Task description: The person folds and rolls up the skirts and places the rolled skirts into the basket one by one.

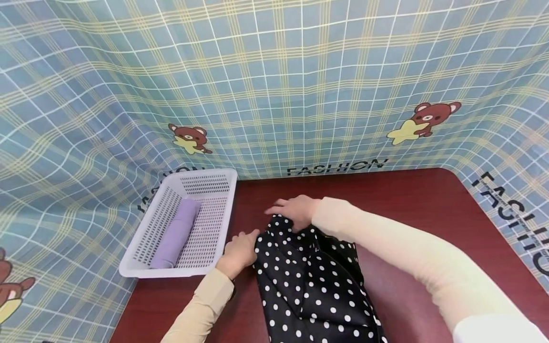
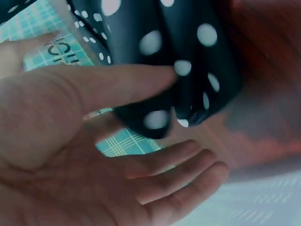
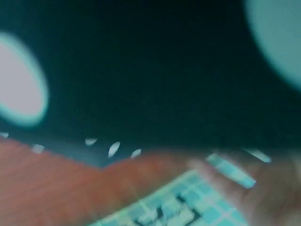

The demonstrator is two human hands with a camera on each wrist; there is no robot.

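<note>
The black polka-dot cloth (image 1: 309, 281) lies bunched on the dark red table (image 1: 429, 209), its far edge near the middle of the tabletop and its near end running off the bottom of the head view. The left hand (image 1: 238, 251) holds the cloth's left far corner; in the left wrist view the thumb (image 2: 122, 82) presses against the fabric (image 2: 188, 61) while the other fingers lie fairly straight below it, so the hold looks like a light pinch rather than a full grasp. The right hand (image 1: 293, 209) rests on the far edge with fingers stretched out flat; whether the thumb has fabric under it I cannot tell.

The cloth looks thin and slippery, so a light pinch could let the corner slide out, and the loose folds could bunch unevenly if the 2 hands pull at different rates. The white basket (image 1: 141, 267) sits just beside the left hand, holding 1 rolled purple cloth (image 1: 176, 233); an elbow or a dragged edge could nudge it toward the table's left edge.

The right wrist view is blurred to dark fabric, and the cloth's full shape is not visible.
</note>
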